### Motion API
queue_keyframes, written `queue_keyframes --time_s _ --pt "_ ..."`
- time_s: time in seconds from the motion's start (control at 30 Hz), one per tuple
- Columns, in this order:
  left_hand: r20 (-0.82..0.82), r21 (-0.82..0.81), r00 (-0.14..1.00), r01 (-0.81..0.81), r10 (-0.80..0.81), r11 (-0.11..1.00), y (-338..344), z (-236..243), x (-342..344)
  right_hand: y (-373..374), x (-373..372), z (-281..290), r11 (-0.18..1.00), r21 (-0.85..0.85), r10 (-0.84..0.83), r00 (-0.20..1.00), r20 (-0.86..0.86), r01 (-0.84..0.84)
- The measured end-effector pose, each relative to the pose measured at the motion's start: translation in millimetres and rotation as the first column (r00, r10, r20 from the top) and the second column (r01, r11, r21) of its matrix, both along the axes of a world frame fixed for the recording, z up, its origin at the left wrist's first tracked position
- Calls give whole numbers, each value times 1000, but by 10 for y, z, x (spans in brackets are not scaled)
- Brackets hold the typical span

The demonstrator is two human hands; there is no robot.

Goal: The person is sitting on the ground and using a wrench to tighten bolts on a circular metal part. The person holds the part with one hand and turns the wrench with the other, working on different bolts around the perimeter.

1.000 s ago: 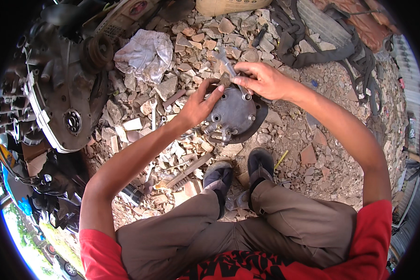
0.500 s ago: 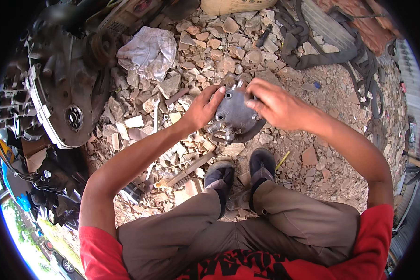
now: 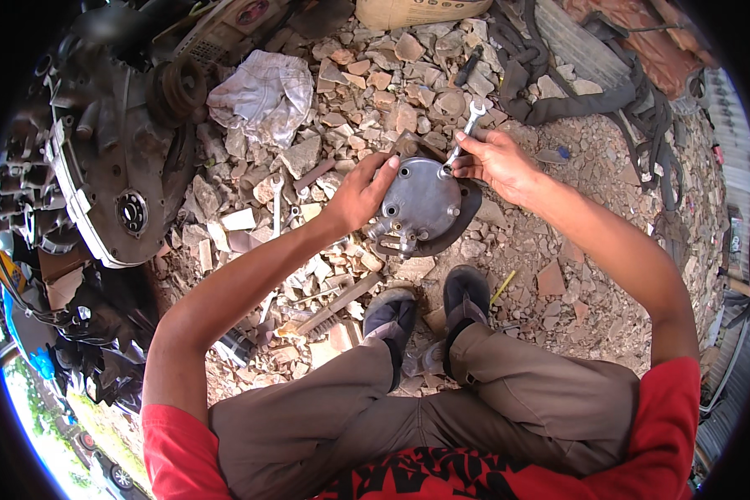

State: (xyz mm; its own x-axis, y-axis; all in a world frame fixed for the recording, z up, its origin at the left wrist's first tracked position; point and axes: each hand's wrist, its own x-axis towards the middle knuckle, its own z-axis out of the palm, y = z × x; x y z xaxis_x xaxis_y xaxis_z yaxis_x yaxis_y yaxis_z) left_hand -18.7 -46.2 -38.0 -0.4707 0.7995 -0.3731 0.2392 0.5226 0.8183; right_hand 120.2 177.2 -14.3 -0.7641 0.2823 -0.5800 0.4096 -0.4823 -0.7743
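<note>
If judged from the present view alone, appears to be at the fastener step: working a wrench (image 3: 468,129) at a bolt (image 3: 444,172) near the upper right rim of the housing (image 3: 425,204). Found the housing, round face up, on the rubble (image 3: 375,58) just ahead of the shoes (image 3: 468,292); noted a dark plate (image 3: 471,208) showing beyond its right edge.

Observed the right grip (image 3: 500,162) clamped on the wrench, pinching the shank between thumb and fingers, leaving the forked end pointing away from the body and the lower end at or just beside the bolt. Observed the left grip (image 3: 362,193) closed on the housing's upper left edge, thumb over the rim, other fingers partly hidden; judged to be steadying the work. Cannot confirm full seating on the bolt, nor tell tightening from loosening.

Noted further: a spare wrench (image 3: 277,208) lying on the rubble, left of the housing and well apart from it.

Judged for the next move: calls for square seating on the bolt, then a short, controlled swing clear of the rim. Calls equally for firm support from the left, being liable to rock on loose stone. Advise guarding against slipping off the bolt under load.
</note>
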Motion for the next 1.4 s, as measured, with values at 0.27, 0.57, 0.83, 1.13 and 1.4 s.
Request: queue_keyframes --time_s 0.27,0.57,0.83,1.13,1.4 --pt "-53 2 999 11 -11 1000 -20 -24 -22 12 -61 200 962 176 233 963 -135 -208" --pt "-24 49 1000 16 -15 999 6 7 11 -76 -249 385 426 810 665 747 22 -403" --pt "-72 84 997 36 -30 996 -3 -44 7 -399 -74 459 -70 980 813 559 164 -186" --pt "-58 61 998 1 3 998 -32 -62 -5 -99 422 415 440 885 584 797 -154 -151" --pt "-51 25 999 -7 8 1000 -2 -42 18 -82 209 330 996 -76 -44 999 -19 43"
